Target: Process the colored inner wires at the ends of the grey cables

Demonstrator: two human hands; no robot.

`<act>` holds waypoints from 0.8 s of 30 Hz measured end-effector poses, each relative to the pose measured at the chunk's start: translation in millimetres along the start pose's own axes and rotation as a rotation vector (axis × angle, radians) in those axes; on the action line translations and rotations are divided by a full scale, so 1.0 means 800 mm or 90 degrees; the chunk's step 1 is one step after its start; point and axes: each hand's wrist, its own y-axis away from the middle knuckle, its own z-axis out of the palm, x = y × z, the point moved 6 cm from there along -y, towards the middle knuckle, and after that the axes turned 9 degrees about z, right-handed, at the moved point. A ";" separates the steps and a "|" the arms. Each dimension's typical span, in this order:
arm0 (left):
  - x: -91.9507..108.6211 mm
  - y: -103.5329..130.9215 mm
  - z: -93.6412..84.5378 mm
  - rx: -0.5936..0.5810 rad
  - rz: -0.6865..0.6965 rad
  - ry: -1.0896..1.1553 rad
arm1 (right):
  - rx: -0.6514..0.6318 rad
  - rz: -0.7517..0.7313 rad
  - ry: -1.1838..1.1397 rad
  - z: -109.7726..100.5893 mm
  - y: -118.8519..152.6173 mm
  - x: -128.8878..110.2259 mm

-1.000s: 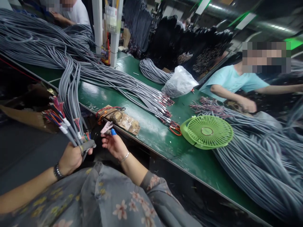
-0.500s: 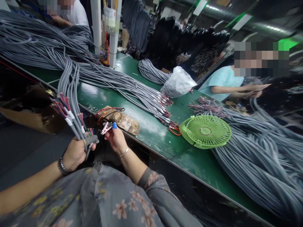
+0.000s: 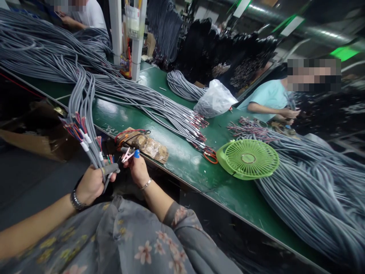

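Note:
My left hand (image 3: 92,183) is closed round a bundle of grey cables (image 3: 91,150), whose stripped ends show white wrap and red, blue and orange wires. Gray tape or a sleeve covers a finger of that hand. Just to its right, my right hand (image 3: 138,169) pinches a small pink clip (image 3: 127,155) by its handles, with a blue cover on one fingertip. The clip's tip points at the short coloured wires (image 3: 110,158) by my left hand. Beyond my right hand, a worn wooden block (image 3: 152,146) with wires round it lies at the table edge.
Long grey cables (image 3: 137,91) run across the green table (image 3: 182,154). A green fan (image 3: 248,158) stands before a large cable pile (image 3: 310,182) on the right. Behind lie a plastic bag (image 3: 214,99) and a cable coil (image 3: 182,84). Two people sit across the table.
My right hand has shifted slightly down and left with the clip. The person on the right has drawn their hands back toward their body. My left hand stays nearly where it was.

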 end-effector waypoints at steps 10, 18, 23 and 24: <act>-0.013 -0.006 -0.001 -0.027 0.000 -0.007 | -0.016 0.131 -0.179 0.012 -0.002 0.002; -0.014 -0.001 -0.009 -0.012 0.004 -0.007 | -0.022 0.178 -0.188 0.005 0.004 0.015; -0.029 0.005 -0.034 -0.018 0.017 -0.020 | -0.022 0.174 -0.153 -0.013 0.014 0.023; -0.032 0.006 -0.039 -0.021 0.018 -0.023 | -0.023 0.177 -0.149 -0.016 0.016 0.025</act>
